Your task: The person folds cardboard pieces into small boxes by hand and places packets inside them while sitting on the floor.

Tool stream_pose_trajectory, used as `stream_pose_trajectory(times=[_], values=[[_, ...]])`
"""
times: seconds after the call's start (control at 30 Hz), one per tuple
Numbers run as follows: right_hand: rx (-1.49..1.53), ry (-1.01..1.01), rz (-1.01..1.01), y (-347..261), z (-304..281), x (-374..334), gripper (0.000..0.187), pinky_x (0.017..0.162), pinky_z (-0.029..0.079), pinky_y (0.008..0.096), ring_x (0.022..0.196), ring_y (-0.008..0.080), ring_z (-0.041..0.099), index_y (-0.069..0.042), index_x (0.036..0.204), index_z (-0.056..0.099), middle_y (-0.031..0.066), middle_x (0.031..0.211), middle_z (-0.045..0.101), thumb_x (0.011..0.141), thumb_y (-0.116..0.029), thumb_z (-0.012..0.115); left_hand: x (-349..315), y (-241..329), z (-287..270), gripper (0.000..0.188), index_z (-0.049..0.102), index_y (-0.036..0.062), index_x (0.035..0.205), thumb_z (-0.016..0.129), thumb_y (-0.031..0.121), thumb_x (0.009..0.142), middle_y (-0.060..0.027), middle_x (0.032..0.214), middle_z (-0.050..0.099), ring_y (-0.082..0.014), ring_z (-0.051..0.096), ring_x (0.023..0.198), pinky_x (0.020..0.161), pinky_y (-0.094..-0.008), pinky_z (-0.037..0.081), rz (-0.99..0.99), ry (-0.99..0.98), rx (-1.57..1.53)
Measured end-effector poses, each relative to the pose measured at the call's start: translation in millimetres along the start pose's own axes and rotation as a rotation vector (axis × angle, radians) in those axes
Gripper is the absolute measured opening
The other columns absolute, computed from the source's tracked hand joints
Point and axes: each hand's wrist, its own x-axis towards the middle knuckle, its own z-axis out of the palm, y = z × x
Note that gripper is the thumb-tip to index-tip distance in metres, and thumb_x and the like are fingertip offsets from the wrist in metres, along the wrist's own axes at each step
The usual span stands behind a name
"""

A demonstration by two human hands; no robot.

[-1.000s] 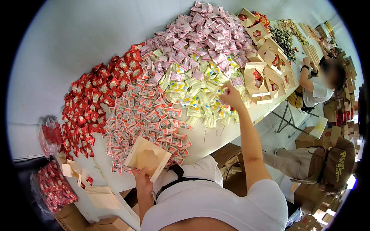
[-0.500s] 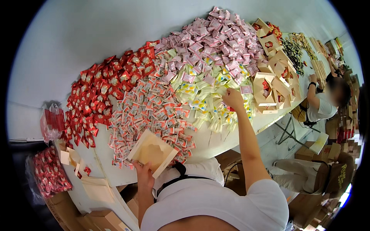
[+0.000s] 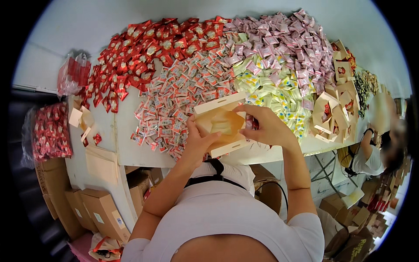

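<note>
Fingers of the left hand (image 3: 197, 142) are closed on the left end of an open cream box (image 3: 220, 104), thumb over its near rim. Fingers of the right hand (image 3: 261, 123) are bent about the box's right end, thumb and forefinger apart; something reddish shows between them, and whether it is gripped cannot be told. The box is held tilted before the torso, over the near part of the table (image 3: 124, 148); a pale shape within it cannot be identified.

The table, white, carries four adjoining heaps of wrapped packets: a red heap (image 3: 161, 37) at the far left, a pink heap (image 3: 288, 39) at the far right, an orange-and-white heap (image 3: 168, 91) nearer the middle, and a yellow-green heap (image 3: 270, 91) below the pink. A co-worker in a white top (image 3: 366, 160) is noted beyond the table's right end. Brown cartons (image 3: 102, 209) stand at the lower left. A clear bag of red packets (image 3: 52, 131) lies at the left edge. Filled cream boxes (image 3: 324, 130) are clustered right of the yellow-green heap. Flat cream card pieces (image 3: 101, 163) lie on the left, with a loose red packet (image 3: 97, 139) just beyond them
</note>
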Motion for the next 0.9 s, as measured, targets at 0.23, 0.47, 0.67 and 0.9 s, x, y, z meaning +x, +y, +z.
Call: stream_pose_trajectory(times=[0.23,0.47,0.67,0.9], values=[[0.089,0.18,-0.187,-11,23,8,0.043,0.052,0.04,0.0243,0.058,0.0126,0.047,-0.007,0.107,0.053,0.006,0.081,0.049,0.066,-0.008,0.067,-8,-6,-8,0.068,0.015,0.0077,0.122,0.061,-0.003,0.072,-0.0139,0.118,0.036,-0.0212,0.047,0.107,0.081,-0.0315,0.05,-0.012,-0.041,-0.098],[-0.064,0.183,-0.149,-12,48,9,0.045,0.061,0.046,0.0311,0.071,0.0215,0.054,-0.007,0.108,0.05,0.0093,0.091,0.048,0.067,-0.01,0.068,-8,-15,-13,0.064,0.017,0.0112,0.12,0.057,-0.005,0.072,-0.012,0.116,0.038,-0.0209,0.05,0.104,0.079,-0.033,0.051,0.016,-0.022,-0.104],[0.251,0.366,-0.27,1,73,13,0.041,0.065,0.044,0.0271,0.076,0.0142,0.052,-0.002,0.106,0.049,0.0074,0.094,0.049,0.069,-0.006,0.067,-16,-3,0,0.058,0.02,0.0108,0.121,0.053,-0.002,0.075,-0.0103,0.119,0.039,-0.0185,0.049,0.105,0.08,-0.033,0.05,-0.13,-0.047,-0.112],[1.15,0.686,-0.161,18,66,2,0.024,0.089,0.041,0.0304,0.102,0.0179,0.052,0.0,0.102,0.045,0.0104,0.11,0.048,0.08,0.007,0.05,-10,-5,-4,0.061,0.019,0.01,0.118,0.058,-0.003,0.072,-0.0115,0.115,0.04,-0.0195,0.049,0.104,0.079,-0.0324,0.051,-0.038,-0.057,-0.084]])
